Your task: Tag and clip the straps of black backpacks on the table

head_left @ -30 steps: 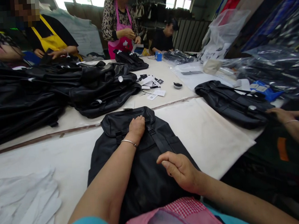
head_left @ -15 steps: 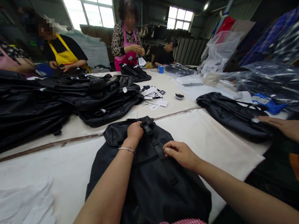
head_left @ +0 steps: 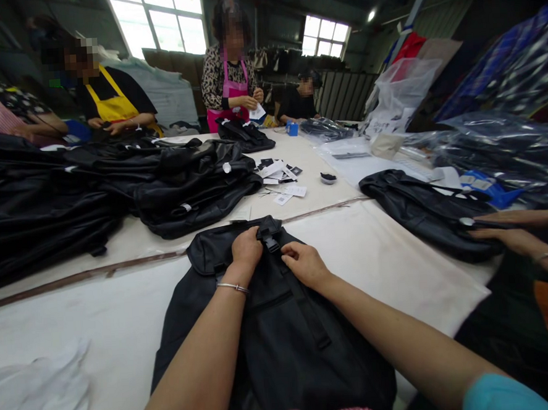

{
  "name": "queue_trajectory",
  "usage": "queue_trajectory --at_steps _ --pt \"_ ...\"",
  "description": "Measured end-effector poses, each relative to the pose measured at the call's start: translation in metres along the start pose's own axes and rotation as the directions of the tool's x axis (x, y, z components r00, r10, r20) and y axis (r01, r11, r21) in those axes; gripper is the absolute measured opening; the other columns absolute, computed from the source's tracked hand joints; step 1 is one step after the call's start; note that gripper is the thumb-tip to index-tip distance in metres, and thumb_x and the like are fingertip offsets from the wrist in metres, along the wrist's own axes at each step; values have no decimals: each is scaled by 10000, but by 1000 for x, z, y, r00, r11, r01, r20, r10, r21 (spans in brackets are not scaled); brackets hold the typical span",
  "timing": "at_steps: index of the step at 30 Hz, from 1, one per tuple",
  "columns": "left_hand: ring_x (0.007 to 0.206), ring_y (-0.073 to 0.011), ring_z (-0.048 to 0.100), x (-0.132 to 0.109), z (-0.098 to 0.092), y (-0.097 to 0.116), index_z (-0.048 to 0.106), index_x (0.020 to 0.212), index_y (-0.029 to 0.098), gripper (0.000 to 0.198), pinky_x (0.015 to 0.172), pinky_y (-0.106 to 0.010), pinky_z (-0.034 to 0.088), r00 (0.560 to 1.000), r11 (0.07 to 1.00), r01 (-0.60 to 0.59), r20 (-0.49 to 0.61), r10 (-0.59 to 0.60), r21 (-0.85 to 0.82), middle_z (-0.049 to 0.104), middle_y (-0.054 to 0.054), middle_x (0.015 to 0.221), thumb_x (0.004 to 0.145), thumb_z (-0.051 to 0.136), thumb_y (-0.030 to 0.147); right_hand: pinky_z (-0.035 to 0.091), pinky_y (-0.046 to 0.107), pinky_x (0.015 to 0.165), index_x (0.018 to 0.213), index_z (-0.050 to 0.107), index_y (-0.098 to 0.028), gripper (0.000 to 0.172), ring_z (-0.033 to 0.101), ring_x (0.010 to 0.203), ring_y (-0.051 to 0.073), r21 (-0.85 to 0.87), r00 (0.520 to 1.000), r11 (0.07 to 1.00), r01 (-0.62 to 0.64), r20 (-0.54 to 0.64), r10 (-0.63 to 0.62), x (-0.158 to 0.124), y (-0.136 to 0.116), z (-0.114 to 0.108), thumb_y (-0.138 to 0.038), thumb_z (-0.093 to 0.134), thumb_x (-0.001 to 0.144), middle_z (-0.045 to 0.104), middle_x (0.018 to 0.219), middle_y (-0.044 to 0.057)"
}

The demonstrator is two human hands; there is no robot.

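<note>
A black backpack [head_left: 283, 347] lies in front of me with its top flap away from me. My left hand [head_left: 247, 248] is closed on the flap edge beside a black plastic buckle [head_left: 271, 242]; its fingertips are partly hidden. Just below and right of the buckle, my right hand [head_left: 305, 266] is closed with thumb and forefinger together at the upper part of the black webbing strap [head_left: 311, 317]. The strap's lower end lies loose on the bag front.
Black bags [head_left: 194, 191] are heaped at the left, near loose paper tags [head_left: 279, 177]. White crumpled sheets [head_left: 39, 392] lie at the lower left. At the right, a co-worker's hands [head_left: 512, 234] touch another black bag [head_left: 423, 211]. Other people work across the table [head_left: 350, 237].
My right hand has moved up and left along the strap, closer to the buckle. My left hand stays at the flap. A co-worker's second hand has appeared at the right bag.
</note>
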State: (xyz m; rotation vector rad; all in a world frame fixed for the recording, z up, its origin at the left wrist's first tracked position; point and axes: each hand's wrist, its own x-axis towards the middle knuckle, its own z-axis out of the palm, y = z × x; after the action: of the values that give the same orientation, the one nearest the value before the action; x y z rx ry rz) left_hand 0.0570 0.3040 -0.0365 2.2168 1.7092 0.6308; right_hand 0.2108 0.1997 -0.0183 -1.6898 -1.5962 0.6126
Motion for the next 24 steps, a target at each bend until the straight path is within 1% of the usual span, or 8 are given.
queue_trajectory --at_steps 4,6,10,12,14,18,21,24 --pt "957 -241 667 -1 3 -1 656 1158 237 409 806 -300 494 1000 1000 -8 -2 8 -5 722 -65 1037 801 490 130 480 293 787 1020 692 -203 260 616 787 159 9 991 992 123 -55 -122 -9 4 2 -198 567 791 693 871 27" --pt "967 -237 665 -1 3 -2 654 1160 244 423 814 -297 493 1000 1000 -12 -8 12 -7 721 -57 1043 788 499 117 477 291 792 984 704 -206 231 612 814 162 27 989 990 141 -43 -139 -8 6 1 -209 564 800 691 898 33" --pt "982 -237 660 -2 4 -2 639 1185 236 443 830 -299 493 1000 1000 -11 -14 11 3 715 -62 1063 783 501 113 462 268 702 813 714 -192 128 597 740 152 42 989 996 76 121 -80 1 8 -3 -254 607 782 675 823 25" --pt "987 -237 658 -3 5 -1 636 1191 234 439 838 -303 494 1000 1000 -4 -10 4 7 712 -62 1073 792 495 120 446 269 695 751 709 -186 109 583 720 149 -18 973 994 107 206 -101 6 8 -5 -250 623 768 662 789 22" --pt "1013 -232 648 -3 4 -1 626 1206 230 443 865 -302 487 1000 1000 -6 2 6 10 702 -61 1104 798 491 122 439 271 711 695 698 -183 120 581 724 149 -39 960 988 147 245 -133 7 8 -7 -230 615 767 659 776 20" --pt "1141 -228 582 -6 -5 -1 562 1286 189 499 968 -298 439 990 994 -106 94 103 21 625 -88 1256 790 538 144 453 273 744 628 667 -183 176 608 759 156 73 987 995 71 141 -81 3 9 -8 -232 592 779 676 799 24" --pt "1212 -257 523 -12 -22 3 533 1306 159 555 1019 -322 401 960 972 -232 167 224 32 564 -125 1324 765 633 232 463 284 802 663 676 -188 165 624 834 170 188 996 982 33 79 -48 -3 11 -6 -253 581 782 691 880 33" --pt "1191 -265 527 -23 -43 13 586 1236 174 448 1018 -339 389 967 969 -237 108 229 68 583 -133 1276 799 618 265 463 287 819 649 658 -186 171 619 862 177 301 997 953 -28 81 4 -5 13 -5 -282 577 765 690 919 33"
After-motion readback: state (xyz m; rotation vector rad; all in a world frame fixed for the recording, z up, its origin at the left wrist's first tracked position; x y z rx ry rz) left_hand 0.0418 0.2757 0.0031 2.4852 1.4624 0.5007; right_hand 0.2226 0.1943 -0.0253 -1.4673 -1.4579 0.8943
